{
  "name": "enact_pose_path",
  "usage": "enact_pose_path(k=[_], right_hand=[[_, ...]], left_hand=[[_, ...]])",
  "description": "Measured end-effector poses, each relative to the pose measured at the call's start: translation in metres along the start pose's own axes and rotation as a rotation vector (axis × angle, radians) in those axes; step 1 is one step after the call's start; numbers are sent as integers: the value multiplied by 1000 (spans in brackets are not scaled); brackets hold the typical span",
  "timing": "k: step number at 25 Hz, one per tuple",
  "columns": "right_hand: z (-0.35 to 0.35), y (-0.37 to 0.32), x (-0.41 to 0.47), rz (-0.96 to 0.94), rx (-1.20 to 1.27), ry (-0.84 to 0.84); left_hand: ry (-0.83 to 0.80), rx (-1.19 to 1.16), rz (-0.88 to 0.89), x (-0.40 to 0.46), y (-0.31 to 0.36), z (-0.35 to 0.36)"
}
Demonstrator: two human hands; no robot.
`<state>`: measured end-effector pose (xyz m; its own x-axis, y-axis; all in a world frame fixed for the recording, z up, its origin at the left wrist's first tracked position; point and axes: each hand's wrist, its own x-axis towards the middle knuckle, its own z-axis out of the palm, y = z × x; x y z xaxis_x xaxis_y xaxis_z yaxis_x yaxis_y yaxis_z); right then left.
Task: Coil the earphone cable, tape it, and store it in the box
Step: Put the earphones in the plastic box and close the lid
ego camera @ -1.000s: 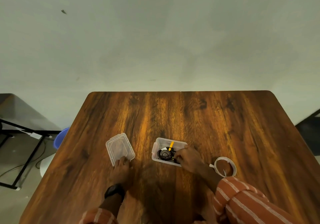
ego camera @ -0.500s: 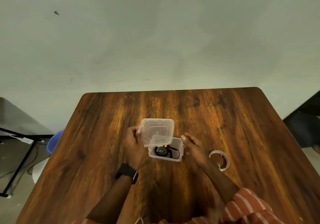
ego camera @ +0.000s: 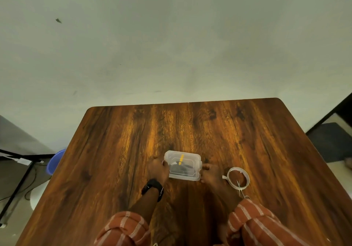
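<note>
A small clear plastic box (ego camera: 190, 177) stands on the wooden table (ego camera: 133, 141) with its clear lid (ego camera: 172, 155) lying on top. Through the lid I see the black coiled earphone cable (ego camera: 179, 166) and a yellow piece (ego camera: 181, 158). My left hand (ego camera: 158, 169) grips the box's left side, thumb on the lid's corner. My right hand (ego camera: 210, 173) holds the right side, fingertips at the lid's edge. A roll of clear tape (ego camera: 238, 177) lies just right of my right hand.
Small scissors (ego camera: 241, 189) lie on the near rim of the tape roll. A blue bucket (ego camera: 55, 162) and a black metal frame (ego camera: 17, 181) stand on the floor to the left. A dark chair (ego camera: 333, 143) sits at the right.
My left hand lifted the lid from the table's left and brought it over the box; now the lid sits on the box and both hands hold its sides. My right hand left the box's inside.
</note>
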<state>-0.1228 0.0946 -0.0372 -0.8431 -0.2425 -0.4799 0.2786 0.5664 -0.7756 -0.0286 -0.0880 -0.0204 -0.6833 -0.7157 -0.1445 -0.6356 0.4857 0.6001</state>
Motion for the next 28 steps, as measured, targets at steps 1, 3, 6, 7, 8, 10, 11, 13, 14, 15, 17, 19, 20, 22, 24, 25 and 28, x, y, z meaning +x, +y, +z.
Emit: enact_pose_path(k=[1,3,6,7,8,10,11,13,14,15,17,19,20,22,24,25,28], right_hand=[[4,0,-1,19,-3,9],[7,-4,-3,68,43,40],[7,-12,-12,193,165,-23],[5,-14,-12,245,220,-67],[4,-15,-10,299,279,-123],[2,-14,-3,408,391,-232],[1,-12,-2,448,431,-260],[3,-5,-1,458,441,-206],[5,-1,-1,390,371,-117],[8,2,-3,273,261,-9],[16,2,-12,35,-1,159],[25,4,-18,-170,-336,262],[26,3,-18,-244,-456,282],[23,1,-19,-276,-524,218],[17,4,-16,-304,-631,117],[15,5,-15,-338,-733,64],[9,-1,-17,-420,-940,-4]], left_hand=[[-9,34,15,1,-5,1],[-55,33,26,5,-13,0],[-140,-199,-111,8,-14,-5],[-188,-300,-191,12,-15,-6],[-241,-389,-273,15,-15,-8],[-346,-551,-456,20,-14,-13],[-379,-616,-533,22,-14,-16],[-388,-635,-569,24,-21,-18],[-358,-600,-526,22,-23,-17],[-314,-525,-453,20,-24,-14],[-210,-254,-266,10,-23,-6],[-134,-52,-184,-1,-18,-1],[-113,6,-180,-4,-15,0],[-95,85,-165,-8,-13,-2],[-126,208,-107,-13,-8,-5],[-150,258,-61,-15,-7,-4],[-198,341,19,-22,-8,-1]])
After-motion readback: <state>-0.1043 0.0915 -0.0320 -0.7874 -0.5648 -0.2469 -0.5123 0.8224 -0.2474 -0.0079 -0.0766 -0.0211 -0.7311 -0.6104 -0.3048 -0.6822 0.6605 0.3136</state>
